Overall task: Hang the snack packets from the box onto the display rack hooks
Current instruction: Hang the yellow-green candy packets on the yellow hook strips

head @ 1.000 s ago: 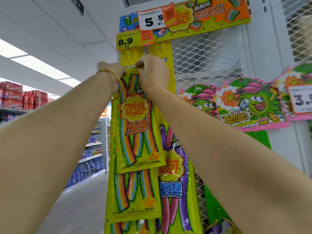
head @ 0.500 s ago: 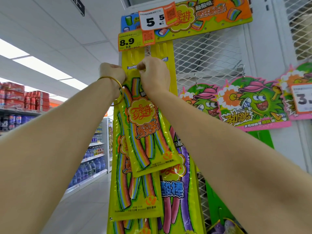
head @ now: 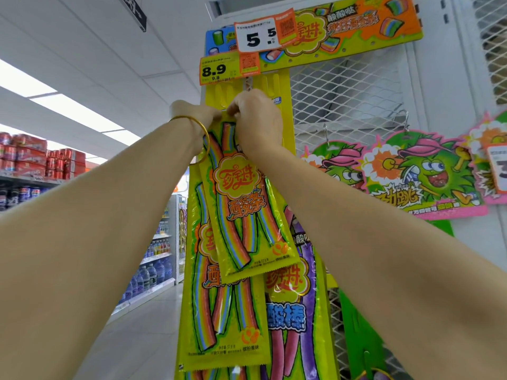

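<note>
A yellow snack packet (head: pixel 241 209) with rainbow strips hangs tilted, its bottom swung to the right. My left hand (head: pixel 197 113), with a gold bangle on the wrist, and my right hand (head: pixel 258 119) both pinch its top edge against the yellow hanging strip (head: pixel 277 83) of the display rack. The hook itself is hidden behind my fingers. Another rainbow packet (head: pixel 225 319) hangs below it, and a purple packet (head: pixel 293 311) hangs to the right. No box is in view.
Price tags 8.9 (head: pixel 219 69) and 5.5 (head: pixel 258 37) sit on the orange header card (head: pixel 351 26). A white mesh panel (head: pixel 345 97) carries green cartoon cards (head: pixel 422 174) on wire hooks. An aisle with drink shelves (head: pixel 153 267) runs to the left.
The packet's bottom has swung from hanging straight to tilted right. Both hands stayed at its top edge, shifting slightly on the strip.
</note>
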Demonstrator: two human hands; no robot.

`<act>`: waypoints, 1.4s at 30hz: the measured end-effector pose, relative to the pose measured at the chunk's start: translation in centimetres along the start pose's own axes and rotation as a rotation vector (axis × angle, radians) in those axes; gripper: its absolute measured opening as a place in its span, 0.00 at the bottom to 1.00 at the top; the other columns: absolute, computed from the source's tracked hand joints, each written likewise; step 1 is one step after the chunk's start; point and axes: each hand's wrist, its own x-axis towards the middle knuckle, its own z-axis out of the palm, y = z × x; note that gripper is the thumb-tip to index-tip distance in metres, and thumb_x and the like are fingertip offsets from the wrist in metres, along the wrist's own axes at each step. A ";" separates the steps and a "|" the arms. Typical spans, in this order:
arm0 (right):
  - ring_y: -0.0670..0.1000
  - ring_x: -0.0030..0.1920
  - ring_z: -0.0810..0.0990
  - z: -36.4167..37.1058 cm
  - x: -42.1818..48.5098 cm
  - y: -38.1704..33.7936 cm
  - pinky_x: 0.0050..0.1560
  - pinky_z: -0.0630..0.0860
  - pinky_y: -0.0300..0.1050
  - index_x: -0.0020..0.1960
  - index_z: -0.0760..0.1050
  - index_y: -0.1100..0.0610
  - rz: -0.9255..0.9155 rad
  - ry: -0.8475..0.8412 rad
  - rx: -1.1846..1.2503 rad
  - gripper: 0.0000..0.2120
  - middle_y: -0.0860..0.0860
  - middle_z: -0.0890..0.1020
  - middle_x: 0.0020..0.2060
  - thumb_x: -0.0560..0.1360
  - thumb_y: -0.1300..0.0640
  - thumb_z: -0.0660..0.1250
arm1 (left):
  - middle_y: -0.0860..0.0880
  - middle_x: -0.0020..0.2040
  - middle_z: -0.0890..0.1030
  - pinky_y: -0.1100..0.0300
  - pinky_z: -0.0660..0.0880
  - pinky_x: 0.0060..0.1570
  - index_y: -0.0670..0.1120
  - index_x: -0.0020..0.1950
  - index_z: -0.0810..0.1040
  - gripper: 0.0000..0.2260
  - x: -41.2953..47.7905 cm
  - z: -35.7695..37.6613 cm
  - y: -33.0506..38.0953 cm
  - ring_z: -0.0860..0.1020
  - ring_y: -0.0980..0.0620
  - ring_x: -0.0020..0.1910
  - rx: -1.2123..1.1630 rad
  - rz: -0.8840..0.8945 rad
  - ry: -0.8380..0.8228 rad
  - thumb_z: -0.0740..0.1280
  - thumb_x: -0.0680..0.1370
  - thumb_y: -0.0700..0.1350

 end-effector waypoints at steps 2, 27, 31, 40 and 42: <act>0.56 0.50 0.77 -0.1 0.1 -0.1 0.44 0.73 0.48 0.54 0.78 0.58 -0.020 0.003 -0.017 0.11 0.56 0.76 0.54 0.77 0.64 0.58 | 0.43 0.41 0.75 0.56 0.72 0.39 0.38 0.47 0.73 0.09 0.1 0.1 0.2 0.73 0.47 0.41 0.021 -0.016 0.003 0.71 0.72 0.38; 0.58 0.54 0.75 -1.2 -2.1 -1.0 0.48 0.73 0.52 0.59 0.72 0.61 0.038 -0.111 0.045 0.15 0.57 0.78 0.54 0.74 0.70 0.59 | 0.41 0.60 0.78 0.46 0.76 0.56 0.40 0.63 0.75 0.15 1.5 -2.0 -1.9 0.78 0.44 0.55 -0.140 -0.148 -0.264 0.64 0.76 0.36; 0.58 0.46 0.77 -1.5 -2.6 -1.1 0.43 0.75 0.53 0.57 0.68 0.60 0.040 -0.045 0.077 0.12 0.57 0.79 0.47 0.74 0.69 0.62 | 0.37 0.49 0.80 0.46 0.77 0.53 0.41 0.44 0.77 0.07 0.2 -2.3 -3.1 0.81 0.42 0.46 -0.184 0.010 -0.157 0.67 0.72 0.30; 0.55 0.58 0.72 -0.5 -2.8 -0.1 0.49 0.64 0.48 0.63 0.65 0.55 0.049 0.025 -0.127 0.21 0.51 0.80 0.48 0.73 0.60 0.69 | 0.44 0.43 0.75 0.58 0.70 0.44 0.39 0.49 0.80 0.09 -1.2 -2.3 -4.9 0.72 0.49 0.42 0.150 0.144 0.091 0.72 0.72 0.42; 0.55 0.58 0.72 -0.3 -3.0 0.0 0.52 0.65 0.48 0.66 0.64 0.56 0.044 0.015 -0.132 0.24 0.51 0.80 0.48 0.73 0.58 0.69 | 0.43 0.43 0.76 0.58 0.70 0.45 0.38 0.49 0.80 0.10 -1.3 -2.2 -5.1 0.72 0.49 0.42 0.145 0.129 0.074 0.71 0.72 0.43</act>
